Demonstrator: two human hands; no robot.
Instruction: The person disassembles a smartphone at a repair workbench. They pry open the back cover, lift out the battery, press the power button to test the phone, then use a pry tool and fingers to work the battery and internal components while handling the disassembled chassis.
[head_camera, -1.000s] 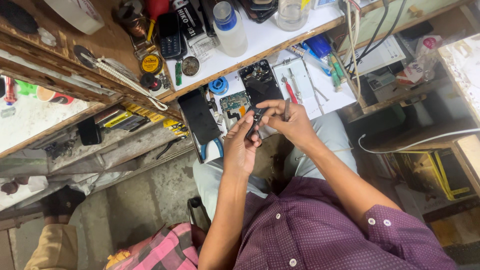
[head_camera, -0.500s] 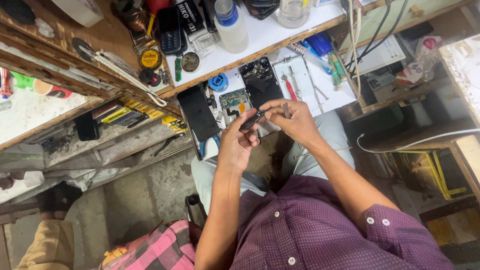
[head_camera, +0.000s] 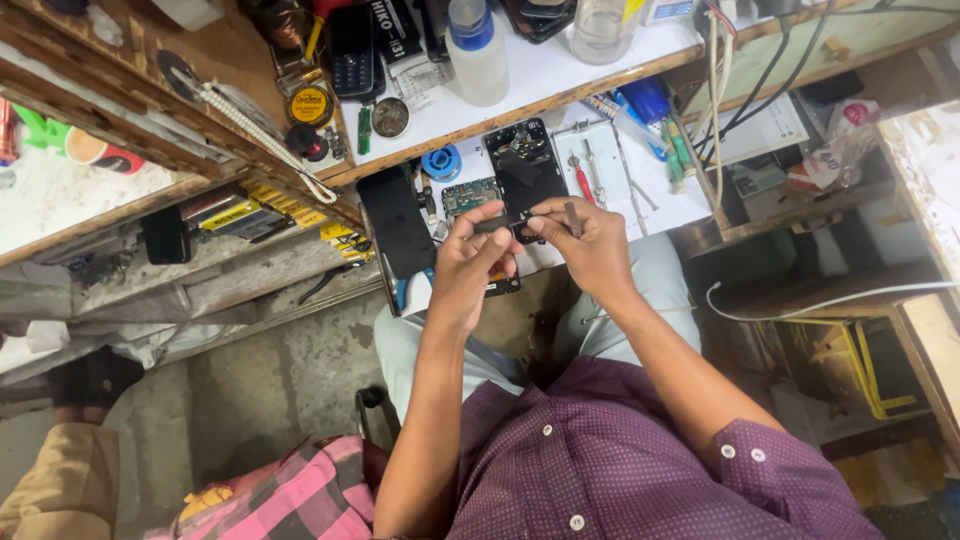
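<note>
Both hands meet above the lap, just short of the worktop's front edge. The left hand (head_camera: 470, 262) has its fingers curled and its thumb and fingertips pinched on a small dark part (head_camera: 497, 226), which bridges the gap to the right hand (head_camera: 590, 245). The right hand is likewise closed, its fingertips on the other end of that part, and it also grips a thin metal tool (head_camera: 572, 217) that sticks up between its fingers; what kind of tool it is cannot be told.

Just beyond the hands, an opened phone (head_camera: 524, 172) lies back-up on a white mat (head_camera: 610, 165), its insides exposed. A green circuit board (head_camera: 468, 195) lies to its left, touching a black phone screen (head_camera: 395, 222) that hangs over the worktop (head_camera: 560, 75) edge. A red-handled screwdriver (head_camera: 582, 180) and tweezers (head_camera: 597, 170) lie to the right of the opened phone. Farther back stand a white bottle with a blue cap (head_camera: 475, 50), a clear glass jar (head_camera: 604, 25) and a black keypad phone (head_camera: 352, 50).
</note>
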